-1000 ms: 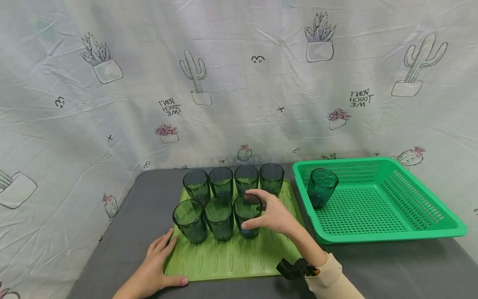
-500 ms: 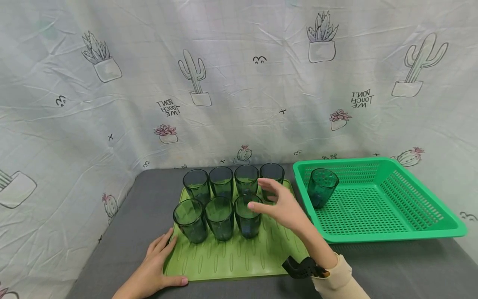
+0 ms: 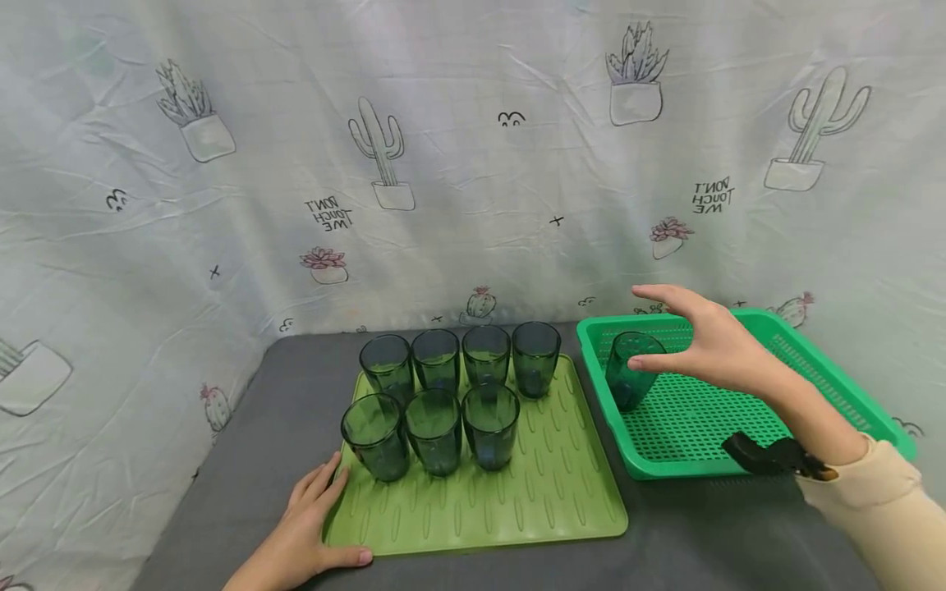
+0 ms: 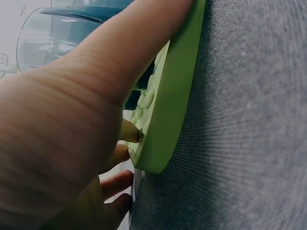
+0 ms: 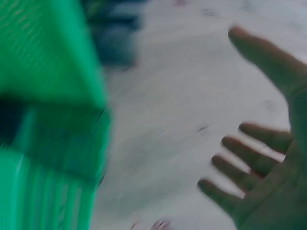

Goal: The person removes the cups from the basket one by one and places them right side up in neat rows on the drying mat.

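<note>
My right hand (image 3: 713,345) hovers with fingers spread above the green basket (image 3: 746,468), thumb overlapping the rim of a dark green drinking glass (image 3: 628,382) that stands inside at the left. Nothing is in that hand; the right wrist view, though blurred, also shows it bare beside the basket wall (image 5: 57,134). My left hand (image 3: 299,525) rests at the front left corner of a light green ridged tray (image 3: 532,509). In the left wrist view its thumb (image 4: 139,33) lies along the tray's edge (image 4: 175,100). Several matching glasses (image 3: 491,431) stand upright on the tray in two rows.
Both tray and basket sit on a grey cloth-covered table (image 3: 296,394), the basket just right of the tray. A white curtain (image 3: 458,164) printed with cacti hangs close behind. A black wrist strap (image 3: 776,455) is on the right forearm.
My right hand has come away from the front-row glass at the right and moved right, over the basket. That glass stands on the tray. The left hand stays in place.
</note>
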`<action>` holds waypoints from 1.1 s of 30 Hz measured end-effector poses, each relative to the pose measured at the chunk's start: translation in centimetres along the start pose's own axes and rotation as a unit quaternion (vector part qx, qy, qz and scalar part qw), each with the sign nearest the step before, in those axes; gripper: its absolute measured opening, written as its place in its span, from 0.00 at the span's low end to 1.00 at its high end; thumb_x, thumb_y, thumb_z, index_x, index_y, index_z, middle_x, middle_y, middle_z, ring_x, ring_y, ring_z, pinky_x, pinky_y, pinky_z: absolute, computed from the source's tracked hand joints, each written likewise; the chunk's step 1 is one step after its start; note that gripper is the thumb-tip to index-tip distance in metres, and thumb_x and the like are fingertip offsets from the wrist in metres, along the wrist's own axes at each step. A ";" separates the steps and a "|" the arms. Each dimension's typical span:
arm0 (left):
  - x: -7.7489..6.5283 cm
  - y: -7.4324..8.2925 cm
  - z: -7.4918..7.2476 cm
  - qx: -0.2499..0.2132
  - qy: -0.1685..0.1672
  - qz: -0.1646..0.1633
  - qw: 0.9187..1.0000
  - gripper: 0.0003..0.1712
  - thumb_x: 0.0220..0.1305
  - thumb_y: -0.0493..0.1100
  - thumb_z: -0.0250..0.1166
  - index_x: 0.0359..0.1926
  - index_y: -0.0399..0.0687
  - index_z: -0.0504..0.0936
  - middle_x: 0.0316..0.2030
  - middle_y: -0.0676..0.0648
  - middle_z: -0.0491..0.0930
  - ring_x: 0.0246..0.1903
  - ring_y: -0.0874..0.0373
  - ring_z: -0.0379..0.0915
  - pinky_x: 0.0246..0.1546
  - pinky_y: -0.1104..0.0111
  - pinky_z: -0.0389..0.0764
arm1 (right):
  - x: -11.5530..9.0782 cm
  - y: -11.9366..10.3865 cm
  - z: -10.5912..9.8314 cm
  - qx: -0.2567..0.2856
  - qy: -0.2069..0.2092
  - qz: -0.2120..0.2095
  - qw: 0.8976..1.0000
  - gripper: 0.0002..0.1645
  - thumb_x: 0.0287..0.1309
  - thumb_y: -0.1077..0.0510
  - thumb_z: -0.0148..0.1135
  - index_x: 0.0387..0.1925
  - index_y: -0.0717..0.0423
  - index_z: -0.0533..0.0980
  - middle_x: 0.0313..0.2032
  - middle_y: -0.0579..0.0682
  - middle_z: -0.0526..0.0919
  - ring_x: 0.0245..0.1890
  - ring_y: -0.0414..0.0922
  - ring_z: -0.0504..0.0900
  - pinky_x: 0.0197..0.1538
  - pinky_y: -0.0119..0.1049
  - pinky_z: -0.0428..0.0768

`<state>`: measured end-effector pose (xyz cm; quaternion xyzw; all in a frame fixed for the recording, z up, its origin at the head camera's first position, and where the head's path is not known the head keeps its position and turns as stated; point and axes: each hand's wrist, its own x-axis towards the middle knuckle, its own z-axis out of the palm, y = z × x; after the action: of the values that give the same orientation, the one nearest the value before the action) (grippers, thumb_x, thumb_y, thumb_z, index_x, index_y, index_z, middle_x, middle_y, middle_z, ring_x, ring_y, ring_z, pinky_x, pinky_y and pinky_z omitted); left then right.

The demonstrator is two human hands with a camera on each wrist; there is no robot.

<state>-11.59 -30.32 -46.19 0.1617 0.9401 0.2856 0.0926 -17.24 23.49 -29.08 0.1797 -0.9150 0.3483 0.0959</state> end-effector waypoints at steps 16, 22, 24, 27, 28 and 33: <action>-0.2 -0.1 0.1 -0.002 0.001 -0.004 1.000 0.68 0.43 0.70 0.75 0.72 0.28 0.59 0.75 0.33 0.43 0.68 0.28 0.36 0.53 0.30 0.57 | 1.7 9.4 -0.6 0.101 -0.140 -0.004 0.985 0.53 0.46 0.57 0.80 0.72 0.52 0.63 0.70 0.53 0.65 0.66 0.62 0.64 0.60 0.36 0.71; -0.3 0.0 0.3 0.004 0.008 0.001 1.000 0.69 0.42 0.71 0.75 0.71 0.27 0.59 0.74 0.33 0.43 0.68 0.28 0.37 0.53 0.30 0.57 | 2.0 10.0 0.1 0.121 -0.153 -0.003 0.981 0.53 0.47 0.58 0.80 0.72 0.57 0.62 0.69 0.58 0.64 0.67 0.61 0.63 0.61 0.39 0.70; -0.3 0.0 0.5 0.005 0.009 0.002 1.000 0.69 0.42 0.71 0.75 0.71 0.27 0.59 0.74 0.33 0.43 0.68 0.28 0.37 0.53 0.30 0.57 | 1.9 10.3 0.3 0.121 -0.155 -0.007 0.980 0.53 0.46 0.57 0.80 0.72 0.58 0.62 0.69 0.60 0.64 0.67 0.59 0.63 0.60 0.34 0.70; -0.4 -0.1 0.7 0.007 0.010 0.002 1.000 0.69 0.42 0.71 0.75 0.71 0.27 0.59 0.75 0.33 0.43 0.68 0.29 0.37 0.53 0.30 0.57 | 1.6 10.6 0.8 0.125 -0.159 -0.003 0.979 0.54 0.46 0.56 0.80 0.72 0.56 0.62 0.69 0.60 0.65 0.68 0.56 0.62 0.59 0.30 0.70; -0.4 -0.2 0.8 0.007 0.010 0.003 1.000 0.69 0.42 0.71 0.75 0.71 0.27 0.58 0.75 0.33 0.43 0.68 0.29 0.37 0.53 0.30 0.58 | 1.6 10.8 1.0 0.130 -0.161 0.001 0.978 0.54 0.46 0.57 0.80 0.72 0.56 0.62 0.69 0.60 0.65 0.69 0.55 0.62 0.59 0.31 0.70; -0.6 -0.3 1.0 -0.002 0.009 0.003 1.000 0.69 0.42 0.70 0.75 0.72 0.27 0.58 0.75 0.34 0.43 0.68 0.29 0.36 0.53 0.30 0.58 | 1.2 11.1 1.7 0.146 -0.175 0.022 0.973 0.56 0.44 0.56 0.81 0.73 0.54 0.62 0.69 0.55 0.66 0.69 0.56 0.60 0.58 0.37 0.73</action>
<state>-10.84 -30.26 -47.13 0.1621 0.9397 0.2895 0.0830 -22.82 29.70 -36.70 0.2299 -0.8603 0.4438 -0.1004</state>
